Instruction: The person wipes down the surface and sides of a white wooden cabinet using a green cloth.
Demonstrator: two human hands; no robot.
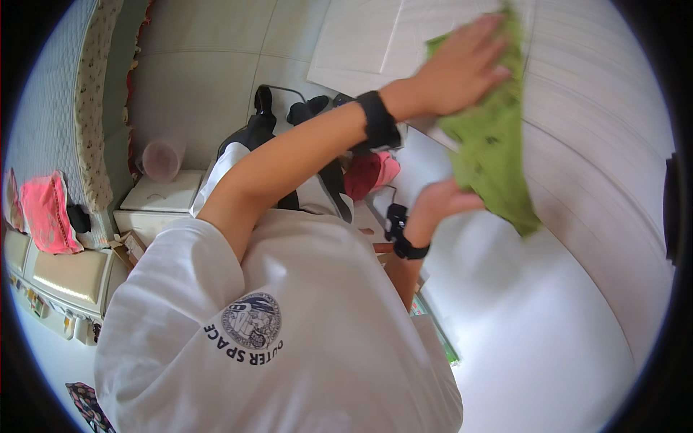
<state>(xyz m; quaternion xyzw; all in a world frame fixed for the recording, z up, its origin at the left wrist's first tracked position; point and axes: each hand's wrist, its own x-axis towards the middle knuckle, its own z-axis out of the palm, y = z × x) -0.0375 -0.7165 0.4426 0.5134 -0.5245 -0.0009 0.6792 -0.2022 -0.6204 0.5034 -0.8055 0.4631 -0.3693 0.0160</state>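
A green cloth (494, 148), creased and marked with small dark spots, stretches in front of a white panelled surface at the upper right. My left hand (465, 65) lies over its upper part, fingers curled onto the fabric and slightly blurred. Lower down, my right hand (442, 202) has its fingers closed at the near edge of the cloth; the fingertips are partly hidden there. The cloth's lower corner hangs free beyond my right hand. Both wrists wear black bands, the left one (377, 121) and the right one (404, 234) with a small black device.
A white panelled surface (592, 137) curves along the right. To the left stand a white cabinet (155, 202) with a translucent pinkish bin (161, 160), and a bed with a quilted cover (50, 101). Pink fabric (50, 211) lies farther left. Dark red and pink fabric (369, 175) is beside my legs.
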